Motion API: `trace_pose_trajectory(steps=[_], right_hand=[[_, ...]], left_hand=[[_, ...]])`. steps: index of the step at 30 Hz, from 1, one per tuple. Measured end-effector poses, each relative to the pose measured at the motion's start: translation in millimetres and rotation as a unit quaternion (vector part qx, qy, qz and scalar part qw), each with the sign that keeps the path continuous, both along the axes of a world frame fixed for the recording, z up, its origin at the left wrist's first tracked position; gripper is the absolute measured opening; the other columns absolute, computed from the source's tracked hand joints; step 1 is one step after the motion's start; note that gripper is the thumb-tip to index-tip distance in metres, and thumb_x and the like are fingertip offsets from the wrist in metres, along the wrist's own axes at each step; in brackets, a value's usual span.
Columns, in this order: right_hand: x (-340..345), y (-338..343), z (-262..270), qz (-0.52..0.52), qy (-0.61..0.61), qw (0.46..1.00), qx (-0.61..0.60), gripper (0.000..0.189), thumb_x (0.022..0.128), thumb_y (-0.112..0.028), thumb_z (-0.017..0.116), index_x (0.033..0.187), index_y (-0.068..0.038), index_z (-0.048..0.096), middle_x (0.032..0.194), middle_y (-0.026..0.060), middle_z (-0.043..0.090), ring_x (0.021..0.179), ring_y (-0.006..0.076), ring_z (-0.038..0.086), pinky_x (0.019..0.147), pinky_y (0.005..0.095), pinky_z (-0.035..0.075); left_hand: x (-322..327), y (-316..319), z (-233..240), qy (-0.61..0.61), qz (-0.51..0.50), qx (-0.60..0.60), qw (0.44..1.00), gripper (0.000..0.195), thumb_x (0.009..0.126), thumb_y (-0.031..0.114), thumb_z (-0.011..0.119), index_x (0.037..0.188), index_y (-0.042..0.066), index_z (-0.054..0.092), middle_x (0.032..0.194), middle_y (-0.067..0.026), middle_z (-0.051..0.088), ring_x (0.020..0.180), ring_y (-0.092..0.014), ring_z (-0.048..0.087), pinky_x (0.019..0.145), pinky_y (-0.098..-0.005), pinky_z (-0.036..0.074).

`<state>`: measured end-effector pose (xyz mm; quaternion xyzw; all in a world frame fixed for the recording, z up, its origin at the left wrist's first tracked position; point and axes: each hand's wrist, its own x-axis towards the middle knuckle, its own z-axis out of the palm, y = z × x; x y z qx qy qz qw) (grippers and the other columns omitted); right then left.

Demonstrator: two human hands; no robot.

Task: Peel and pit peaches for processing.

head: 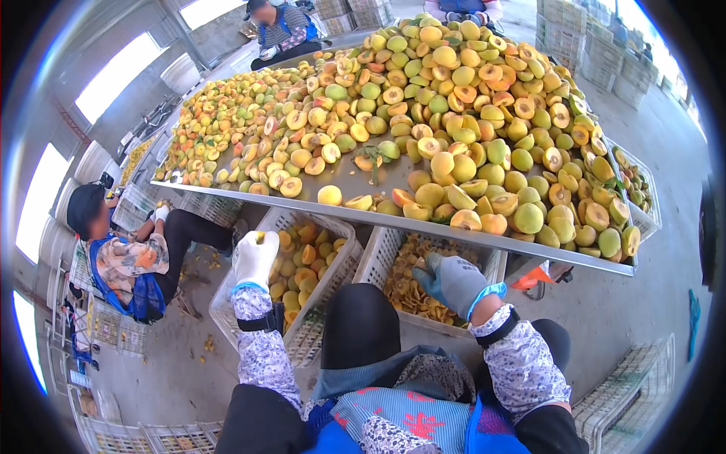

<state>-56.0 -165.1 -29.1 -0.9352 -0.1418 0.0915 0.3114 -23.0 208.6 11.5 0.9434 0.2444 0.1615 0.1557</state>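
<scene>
My left hand, in a white glove, is closed above the left plastic crate. A small yellow-green piece of fruit shows between its curled fingers; the rest is hidden. That crate holds yellow peach halves. Over the middle crate is my right hand, in a grey and blue glove with its fingers curled. Something brownish shows at its fingertips, too small to name. Beneath it lie many brown-yellow pits or trimmings. Heaped peaches, many halved, cover much of the metal table ahead.
The table's raised metal edge runs just beyond both crates. Another crate stands at its right end, and stacked crates lie lower right. A co-worker sits at left, another person at the far side. An orange object is under the table.
</scene>
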Motion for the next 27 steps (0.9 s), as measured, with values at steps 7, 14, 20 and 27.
trace_pose_trajectory(steps=[7,14,20,27], right_hand=[[5.1,3.2,-11.2,0.037,-0.021,0.998,0.041,0.036,0.097,-0.038,0.061,0.098,-0.002,0.068,0.086,0.0259,0.069,0.083,0.0446,0.067,0.072,0.0529,0.052],[4.7,3.7,-9.3,0.052,-0.074,0.995,0.028,0.035,0.096,-0.04,0.06,0.093,-0.006,0.068,0.076,0.0219,0.069,0.072,0.0412,0.068,0.066,0.0523,0.053],[9.1,9.3,-16.8,0.049,-0.107,0.993,0.009,0.033,0.094,-0.036,0.065,0.087,-0.004,0.065,0.067,0.022,0.064,0.063,0.0421,0.064,0.057,0.0518,0.051],[8.2,14.1,-19.6,0.066,-0.092,0.993,0.005,0.033,0.094,-0.036,0.065,0.088,-0.004,0.066,0.07,0.0227,0.066,0.065,0.0422,0.065,0.059,0.052,0.051]], left_hand=[[78.6,-93.9,24.6,-0.18,-0.272,-0.044,0.944,0.033,0.089,0.028,0.064,0.109,0.004,0.073,0.11,-0.0195,0.073,0.104,-0.032,0.068,0.094,-0.0395,0.051],[219.0,-210.5,11.5,-0.018,-0.359,0.071,0.93,0.062,0.087,0.036,0.06,0.141,0.007,0.052,0.129,-0.0212,0.064,0.121,-0.037,0.06,0.107,-0.0434,0.045],[241.2,-206.4,-12.8,0.186,-0.293,-0.014,0.938,0.055,0.089,0.03,0.057,0.136,0.003,0.058,0.142,-0.0208,0.057,0.13,-0.035,0.056,0.109,-0.0454,0.045],[207.9,-195.9,3.6,0.232,-0.387,0.134,0.882,0.044,0.08,0.023,0.068,0.12,0.004,0.068,0.124,-0.0209,0.067,0.119,-0.034,0.063,0.102,-0.0437,0.05]])
